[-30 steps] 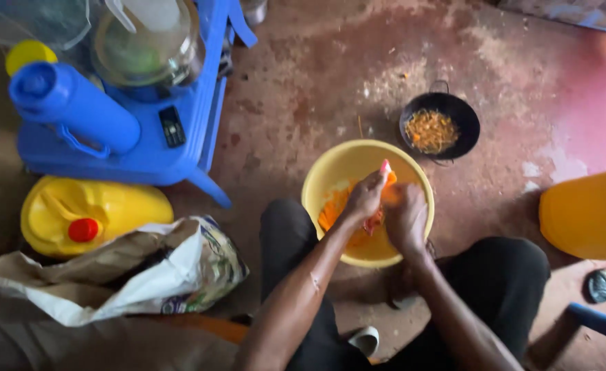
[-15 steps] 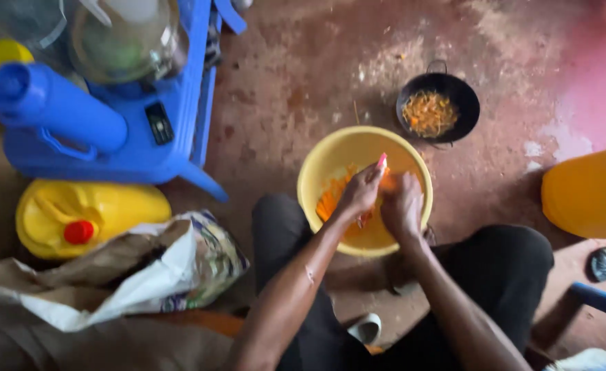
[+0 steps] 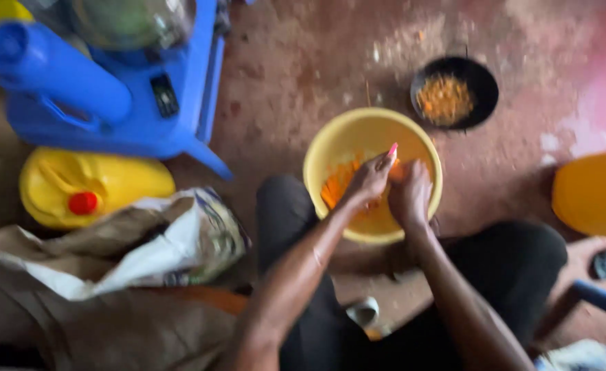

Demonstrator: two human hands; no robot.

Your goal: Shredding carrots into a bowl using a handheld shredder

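orange pieces (image 3: 336, 187) beneath both hands' fingers (image 3: 378, 165)

Both hands (image 3: 391, 184) over yellow bowl (image 3: 337, 141)

The floor (image 3: 303, 75) is bare reddish-brown cement, worn and mottled, with pale dusty patches toward the top and a lighter pinkish wash at the right edge; a blue plastic piece of furniture (image 3: 186, 103) stands at upper left, its leg splayed onto the floor; a yellow jerrycan (image 3: 110, 182) with a red cap lies just beside it; the light is soft and even, the view blurred.
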